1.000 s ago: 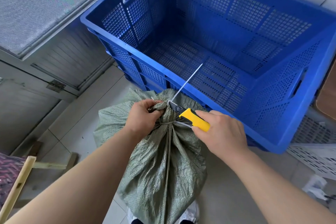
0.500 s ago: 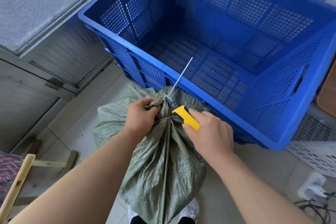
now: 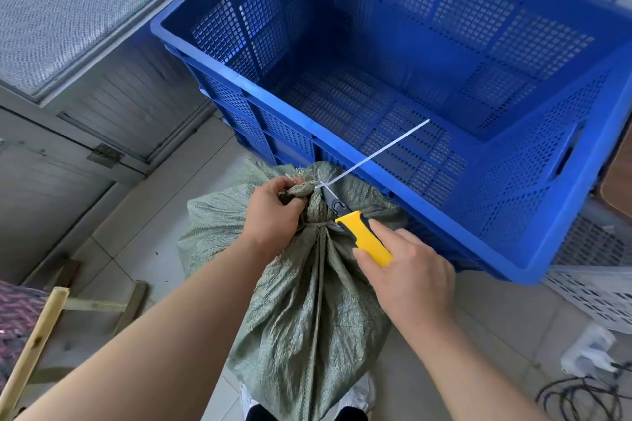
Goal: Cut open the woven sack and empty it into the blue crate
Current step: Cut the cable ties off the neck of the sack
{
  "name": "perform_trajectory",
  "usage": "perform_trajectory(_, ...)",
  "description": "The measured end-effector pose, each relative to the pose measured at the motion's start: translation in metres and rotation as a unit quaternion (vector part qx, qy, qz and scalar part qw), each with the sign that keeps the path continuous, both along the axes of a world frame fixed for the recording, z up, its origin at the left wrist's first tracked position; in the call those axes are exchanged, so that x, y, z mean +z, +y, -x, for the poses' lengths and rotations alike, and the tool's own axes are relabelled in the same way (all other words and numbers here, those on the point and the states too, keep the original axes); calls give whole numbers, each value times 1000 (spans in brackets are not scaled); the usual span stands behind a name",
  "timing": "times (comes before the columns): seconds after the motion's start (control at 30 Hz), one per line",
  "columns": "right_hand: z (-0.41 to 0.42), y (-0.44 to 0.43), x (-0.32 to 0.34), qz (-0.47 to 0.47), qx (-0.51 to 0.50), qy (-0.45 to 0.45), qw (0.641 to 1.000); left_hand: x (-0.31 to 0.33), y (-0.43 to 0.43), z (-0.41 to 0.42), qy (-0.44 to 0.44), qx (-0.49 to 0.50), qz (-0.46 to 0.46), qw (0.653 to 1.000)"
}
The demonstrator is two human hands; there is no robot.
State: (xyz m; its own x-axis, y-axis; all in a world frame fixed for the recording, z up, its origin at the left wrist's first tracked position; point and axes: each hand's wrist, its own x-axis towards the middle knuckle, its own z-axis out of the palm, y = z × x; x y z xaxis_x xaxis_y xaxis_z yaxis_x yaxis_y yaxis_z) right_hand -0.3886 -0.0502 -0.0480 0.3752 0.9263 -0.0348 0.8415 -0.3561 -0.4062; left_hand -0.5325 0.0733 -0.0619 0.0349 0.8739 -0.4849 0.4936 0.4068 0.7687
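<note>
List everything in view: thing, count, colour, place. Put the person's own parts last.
woven sack: one, grey-green, on the floor before the crate, neck tied
cable tie: one, white, tail sticking out from the sack neck
utility knife: one, yellow and black, blade at the tie
blue crate: one, blue, behind the sack, nothing inside
white crate: one, white, right, under the blue one
wooden frame: one, pale, lower left
cables: black, lower right
left hand: gripping the sack neck
right hand: holding the knife

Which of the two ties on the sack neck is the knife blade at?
The white zip tie, the upper one, whose stiff tail sticks out over the blue crate. The knife tip meets it beside the left hand; the string tie sits lower, untouched.
</note>
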Motion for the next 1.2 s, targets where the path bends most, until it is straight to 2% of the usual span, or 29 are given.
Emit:
perform_trajectory(0.13, 3, -2, -2, -5, -9, 2, 1000, 2, -1, 0, -13, 14, 8, 1000)
perform_trajectory(0.27, 7, 3, -1, 10, -12, 33, 999, 3, -2, 1, -4, -24, 1, 1000)
perform_trajectory(0.47, 4, 29, 8, 73, 24, 55, 996, -1, 1, 11, 5, -3, -1, 1000)
perform_trajectory(0.63, -3, 11, 9, 21, 5, 53, 998, 1, 3, 2, 25, -57, -15, 998)
perform_trajectory(0.8, 4, 24, 6, 83, -3, 52, 995, -2, -4, -1, 26, -14, -22, 999)
perform_trajectory(0.9, 7, 75, 23, -2, -79, 113, 991, -7, -50, -16, -7, -167, 5, 986)
perform_trajectory(0.93, 9, 95, 33, -40, -66, 115, 990, -11, -64, -19, -23, -184, 14, 983)
perform_trajectory(1.03, 10, 106, 53, -45, 4, 73, 996, -20, -50, -15, 7, -86, -1, 996)
perform_trajectory(1.2, -18, 47, 29, 37, -46, 112, 992, -5, -7, -2, -17, -7, 8, 1000)
